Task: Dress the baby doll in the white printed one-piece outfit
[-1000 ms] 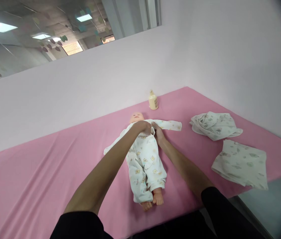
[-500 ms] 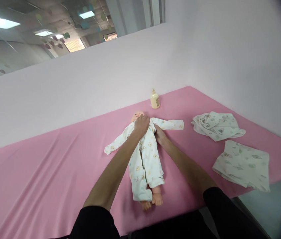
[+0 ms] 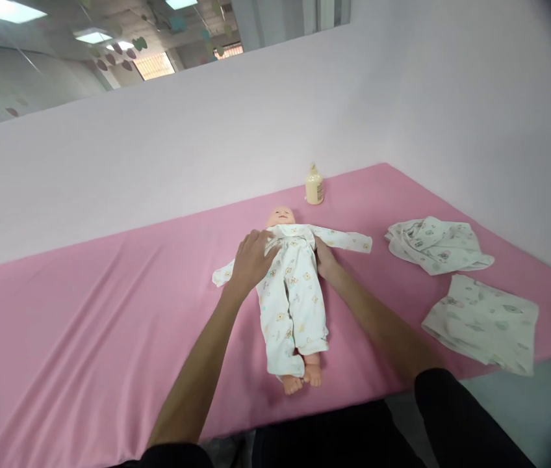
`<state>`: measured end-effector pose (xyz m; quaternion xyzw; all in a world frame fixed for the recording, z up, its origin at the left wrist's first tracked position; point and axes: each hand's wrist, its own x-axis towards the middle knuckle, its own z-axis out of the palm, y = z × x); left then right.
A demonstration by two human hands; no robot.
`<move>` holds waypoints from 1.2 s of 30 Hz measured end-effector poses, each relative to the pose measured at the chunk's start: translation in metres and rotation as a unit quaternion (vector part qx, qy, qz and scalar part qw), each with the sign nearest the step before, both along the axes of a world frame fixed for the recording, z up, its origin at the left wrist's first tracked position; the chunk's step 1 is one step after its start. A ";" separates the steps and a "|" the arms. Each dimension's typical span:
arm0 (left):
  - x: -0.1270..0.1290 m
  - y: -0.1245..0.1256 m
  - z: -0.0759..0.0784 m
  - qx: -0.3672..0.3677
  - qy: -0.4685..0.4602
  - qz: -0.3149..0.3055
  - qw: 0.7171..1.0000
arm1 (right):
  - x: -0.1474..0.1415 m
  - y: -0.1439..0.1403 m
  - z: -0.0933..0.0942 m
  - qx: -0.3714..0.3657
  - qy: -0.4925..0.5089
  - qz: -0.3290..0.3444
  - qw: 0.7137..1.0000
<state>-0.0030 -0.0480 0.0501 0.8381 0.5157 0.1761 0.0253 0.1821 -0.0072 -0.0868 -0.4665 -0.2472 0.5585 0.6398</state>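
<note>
A baby doll (image 3: 281, 216) lies face up, its feet toward me. It wears a white patterned onesie (image 3: 299, 292) with both long sleeves stretched out sideways. My left hand (image 3: 253, 259) rests on the onesie at the chest and shoulder, on the left side, its fingers spread. At the opposite side of the chest, my right hand (image 3: 325, 258) touches the onesie below the armpit; its fingertips are partly hidden by the cloth. The doll's bare feet (image 3: 302, 378) stick out of the trouser legs.
The doll lies on a pink sheet (image 3: 168, 325) over a table against a white wall (image 3: 197, 143). A cream pump bottle (image 3: 314, 186) stands behind the doll's head. To the right lie a crumpled patterned cloth (image 3: 438, 246) and a folded one (image 3: 485, 322).
My left hand has moved from the doll's neck to the left side of its chest, uncovering the face and collar. My right hand stays at the side. The camera view has shifted slightly.
</note>
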 end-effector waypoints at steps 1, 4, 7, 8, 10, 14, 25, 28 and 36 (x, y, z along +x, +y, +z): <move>-0.012 -0.018 0.003 -0.048 -0.022 0.002 0.999 | 0.001 -0.005 0.001 -0.009 -0.004 0.000 1.000; -0.043 -0.083 0.004 -0.155 -0.026 -0.017 0.987 | 0.007 -0.034 0.009 -0.023 -0.022 0.009 0.999; -0.066 -0.149 -0.015 -0.217 -0.021 -0.023 0.976 | 0.016 -0.090 0.020 -0.019 -0.100 -0.007 0.995; -0.070 -0.168 -0.027 -0.222 -0.026 -0.027 0.974 | 0.020 -0.113 0.022 0.007 -0.210 -0.012 0.978; -0.073 -0.197 -0.056 -0.202 -0.049 -0.027 0.978 | 0.026 -0.161 0.025 0.081 -0.392 0.026 0.916; -0.065 -0.221 -0.111 -0.101 -0.101 0.048 0.989 | 0.026 -0.238 0.017 0.213 -0.577 0.106 0.782; -0.046 -0.208 -0.154 0.058 -0.122 0.140 0.981 | -0.012 -0.261 -0.008 0.314 -0.710 0.009 0.630; -0.047 -0.208 -0.150 0.039 -0.124 0.180 0.975 | -0.012 -0.275 -0.004 0.349 -0.669 -0.020 0.656; -0.064 -0.227 -0.149 0.166 -0.148 0.037 0.974 | -0.021 -0.306 -0.012 0.347 -0.604 -0.049 0.716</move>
